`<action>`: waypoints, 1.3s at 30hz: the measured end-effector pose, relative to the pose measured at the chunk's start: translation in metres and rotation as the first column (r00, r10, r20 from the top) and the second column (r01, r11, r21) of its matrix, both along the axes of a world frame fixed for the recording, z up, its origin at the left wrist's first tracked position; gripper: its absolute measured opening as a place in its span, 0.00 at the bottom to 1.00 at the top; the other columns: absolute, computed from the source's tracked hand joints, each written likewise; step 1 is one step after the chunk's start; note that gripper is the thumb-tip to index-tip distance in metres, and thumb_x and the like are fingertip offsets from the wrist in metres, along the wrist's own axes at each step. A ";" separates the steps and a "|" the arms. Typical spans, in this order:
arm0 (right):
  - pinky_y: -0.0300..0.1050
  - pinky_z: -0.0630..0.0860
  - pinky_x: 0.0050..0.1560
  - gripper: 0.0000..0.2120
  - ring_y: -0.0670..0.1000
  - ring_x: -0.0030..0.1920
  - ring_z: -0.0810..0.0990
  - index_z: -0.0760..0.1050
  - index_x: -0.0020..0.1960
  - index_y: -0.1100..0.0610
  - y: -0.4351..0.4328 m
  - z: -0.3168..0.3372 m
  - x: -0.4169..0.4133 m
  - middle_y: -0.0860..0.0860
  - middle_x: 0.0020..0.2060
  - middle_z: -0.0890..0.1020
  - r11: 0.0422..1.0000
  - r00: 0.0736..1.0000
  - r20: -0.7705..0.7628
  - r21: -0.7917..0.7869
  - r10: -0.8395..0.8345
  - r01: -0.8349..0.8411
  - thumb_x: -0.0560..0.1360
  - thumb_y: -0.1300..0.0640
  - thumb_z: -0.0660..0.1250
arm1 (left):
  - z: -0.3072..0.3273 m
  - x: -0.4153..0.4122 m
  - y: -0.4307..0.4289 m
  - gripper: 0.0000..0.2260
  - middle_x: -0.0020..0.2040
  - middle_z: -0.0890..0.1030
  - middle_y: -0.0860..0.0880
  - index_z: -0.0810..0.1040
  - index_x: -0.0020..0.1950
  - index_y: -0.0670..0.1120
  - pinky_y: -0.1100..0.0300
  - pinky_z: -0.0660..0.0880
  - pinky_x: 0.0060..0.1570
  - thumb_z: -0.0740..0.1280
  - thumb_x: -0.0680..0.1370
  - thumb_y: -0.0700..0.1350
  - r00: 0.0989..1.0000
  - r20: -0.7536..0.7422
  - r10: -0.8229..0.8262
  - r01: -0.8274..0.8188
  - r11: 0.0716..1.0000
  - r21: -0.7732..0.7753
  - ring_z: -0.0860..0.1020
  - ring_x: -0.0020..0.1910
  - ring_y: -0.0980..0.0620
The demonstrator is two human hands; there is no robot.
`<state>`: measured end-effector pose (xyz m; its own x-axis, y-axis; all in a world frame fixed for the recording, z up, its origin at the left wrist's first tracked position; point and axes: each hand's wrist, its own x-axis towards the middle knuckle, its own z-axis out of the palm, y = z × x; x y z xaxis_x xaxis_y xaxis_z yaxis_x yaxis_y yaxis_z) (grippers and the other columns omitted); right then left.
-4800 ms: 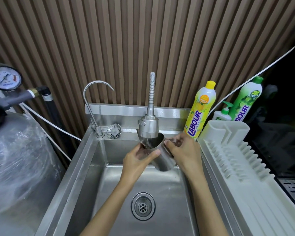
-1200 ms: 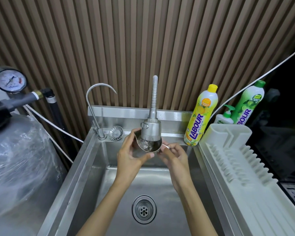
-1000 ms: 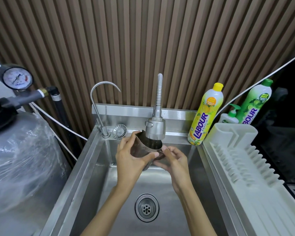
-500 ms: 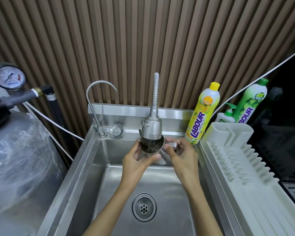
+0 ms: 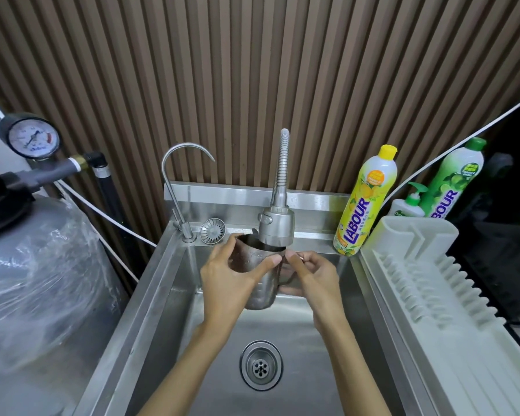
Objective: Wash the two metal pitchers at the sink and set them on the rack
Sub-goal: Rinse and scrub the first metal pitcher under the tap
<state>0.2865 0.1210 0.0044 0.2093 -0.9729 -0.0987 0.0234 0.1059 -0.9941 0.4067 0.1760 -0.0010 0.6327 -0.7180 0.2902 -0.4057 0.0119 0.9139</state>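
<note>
A steel pitcher [image 5: 260, 291] hangs over the sink basin [image 5: 294, 349], its mouth right under the flexible faucet's spray head [image 5: 276, 226]. My left hand [image 5: 222, 280] wraps the pitcher's body, thumb across the front near the rim. My right hand [image 5: 314, 279] holds the handle side, fingers curled at the handle. The pitcher stands nearly upright, base tipped slightly toward me. Only one pitcher is in view. The white dish rack [image 5: 433, 295] lies to the right of the sink with nothing on it.
A thin gooseneck tap [image 5: 174, 187] and a round strainer [image 5: 213, 231] sit at the sink's back left. Yellow [image 5: 365, 202] and green [image 5: 454, 181] detergent bottles and a pump bottle [image 5: 409, 204] stand at back right. A plastic-wrapped tank [image 5: 36, 265] with a pressure gauge [image 5: 32, 136] fills the left.
The pitcher has been turned from tilted with its mouth toward me to nearly upright under the spray head. Both hands stayed on it, shifting slightly.
</note>
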 end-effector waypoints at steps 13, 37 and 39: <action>0.48 0.75 0.59 0.11 0.50 0.53 0.80 0.67 0.37 0.57 -0.017 0.000 -0.010 0.46 0.50 0.82 0.993 0.981 0.191 -0.114 0.021 0.001 0.75 0.67 0.64 | -0.009 -0.012 -0.024 0.36 0.58 0.77 0.58 0.69 0.59 0.61 0.72 0.69 0.57 0.79 0.58 0.40 0.938 -0.207 -0.277 0.228 0.945 -0.234 0.76 0.58 0.63; 0.44 0.74 0.51 0.07 0.51 0.46 0.80 0.74 0.38 0.55 -0.018 0.009 -0.009 0.49 0.43 0.83 0.985 0.995 -0.093 -0.172 -0.035 0.019 0.73 0.64 0.67 | -0.025 -0.017 -0.017 0.29 0.50 0.82 0.61 0.76 0.54 0.58 0.73 0.71 0.56 0.81 0.58 0.39 0.942 -0.294 -0.160 0.117 0.980 -0.160 0.78 0.53 0.66; 0.46 0.75 0.50 0.07 0.53 0.44 0.79 0.70 0.39 0.59 -0.022 -0.003 -0.006 0.52 0.42 0.81 0.999 0.987 0.157 -0.002 0.035 -0.035 0.75 0.65 0.65 | -0.020 -0.012 -0.019 0.33 0.49 0.80 0.69 0.74 0.54 0.64 0.74 0.69 0.56 0.81 0.55 0.43 0.964 -0.225 -0.139 0.103 0.982 -0.161 0.76 0.54 0.70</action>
<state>0.2806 0.0989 0.0010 0.2560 -0.9647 -0.0626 0.1757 0.1101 -0.9783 0.3948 0.1568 -0.0214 0.6065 -0.7540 0.2523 -0.1680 0.1887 0.9676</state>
